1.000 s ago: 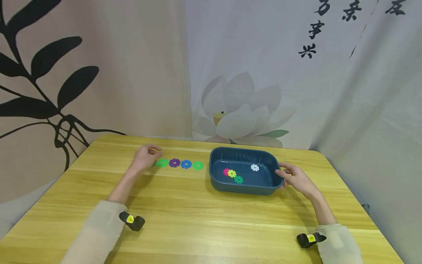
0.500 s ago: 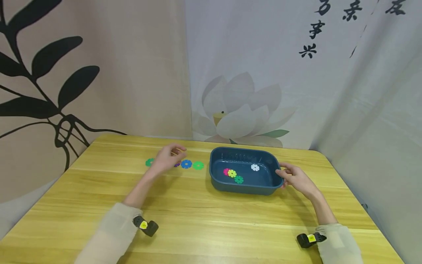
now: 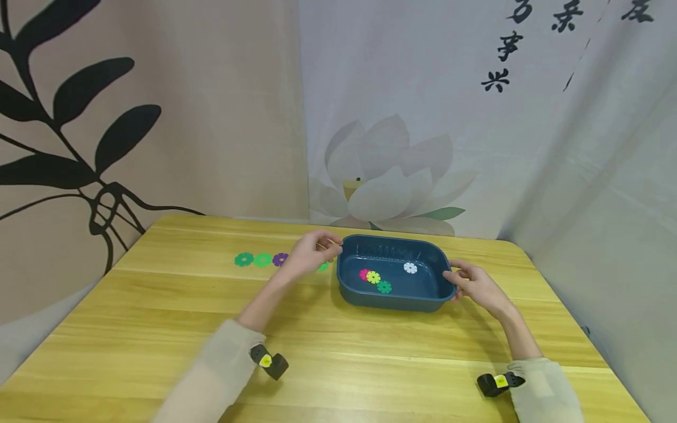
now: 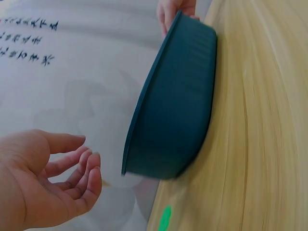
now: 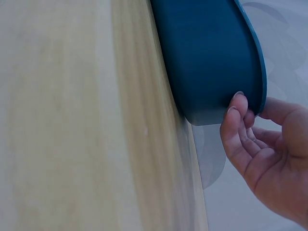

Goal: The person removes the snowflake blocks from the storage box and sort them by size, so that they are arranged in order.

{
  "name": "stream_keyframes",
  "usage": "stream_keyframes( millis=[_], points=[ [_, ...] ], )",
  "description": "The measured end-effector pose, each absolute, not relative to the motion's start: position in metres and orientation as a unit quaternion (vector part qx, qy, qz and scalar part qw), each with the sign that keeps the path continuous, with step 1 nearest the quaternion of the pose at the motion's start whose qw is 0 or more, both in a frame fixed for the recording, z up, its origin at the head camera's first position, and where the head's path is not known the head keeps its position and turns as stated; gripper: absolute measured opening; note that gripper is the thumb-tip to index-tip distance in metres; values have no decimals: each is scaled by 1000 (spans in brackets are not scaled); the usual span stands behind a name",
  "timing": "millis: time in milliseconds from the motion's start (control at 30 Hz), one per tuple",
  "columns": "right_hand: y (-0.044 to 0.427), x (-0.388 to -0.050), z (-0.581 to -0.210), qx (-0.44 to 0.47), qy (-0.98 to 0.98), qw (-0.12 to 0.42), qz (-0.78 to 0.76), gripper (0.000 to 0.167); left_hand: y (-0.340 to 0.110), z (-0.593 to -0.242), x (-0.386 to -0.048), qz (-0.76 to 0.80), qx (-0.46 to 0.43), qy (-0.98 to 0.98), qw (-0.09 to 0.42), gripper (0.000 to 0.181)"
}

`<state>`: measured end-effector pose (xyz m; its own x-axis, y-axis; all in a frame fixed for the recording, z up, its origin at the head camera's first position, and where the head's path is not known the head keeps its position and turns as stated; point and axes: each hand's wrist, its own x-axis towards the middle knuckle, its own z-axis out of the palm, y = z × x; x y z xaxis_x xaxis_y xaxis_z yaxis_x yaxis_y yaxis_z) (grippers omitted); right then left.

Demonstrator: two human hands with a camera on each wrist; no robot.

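A dark blue plastic basin [image 3: 394, 302] stands on the wooden table. Inside it lie flower-shaped plastic discs: white [image 3: 410, 268], yellow [image 3: 373, 277], pink [image 3: 364, 275] and dark green [image 3: 384, 287]. My right hand [image 3: 478, 288] grips the basin's right rim, fingers under it in the right wrist view. Close to the left rim is my left hand [image 3: 309, 255]; the left wrist view shows it apart from the basin, its fingers loosely bent around nothing. Left of the basin runs a row of discs: dark green [image 3: 244, 259], light green [image 3: 262, 259], purple [image 3: 280, 259] and another green [image 3: 323, 267], partly covered by my left hand.
The wooden table [image 3: 370, 364] extends in front of the basin and to both sides. A printed curtain [image 3: 238, 117] hangs right behind the table's back edge, and more cloth [image 3: 608, 205] hangs along the right side.
My left hand has moved right over the row of discs to the basin's left rim, uncovering the discs at the left end. The basin and right hand have stayed in place.
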<state>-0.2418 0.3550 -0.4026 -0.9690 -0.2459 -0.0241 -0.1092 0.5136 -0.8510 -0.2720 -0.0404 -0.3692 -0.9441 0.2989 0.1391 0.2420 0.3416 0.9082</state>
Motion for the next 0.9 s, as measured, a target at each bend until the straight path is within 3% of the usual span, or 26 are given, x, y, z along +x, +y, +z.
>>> stream_keyframes(
  millis=[267,600,900],
  points=[
    [356,-242,-403,-101,867,69,-483,65,-6,-372,-273,548,185,814,46,16],
    [357,-243,-404,-101,865,70,-487,66,26,-376,-270,527,224,816,85,21],
    [357,-244,-403,-101,866,74,-484,68,42,-386,-279,528,173,823,114,21]
  ],
)
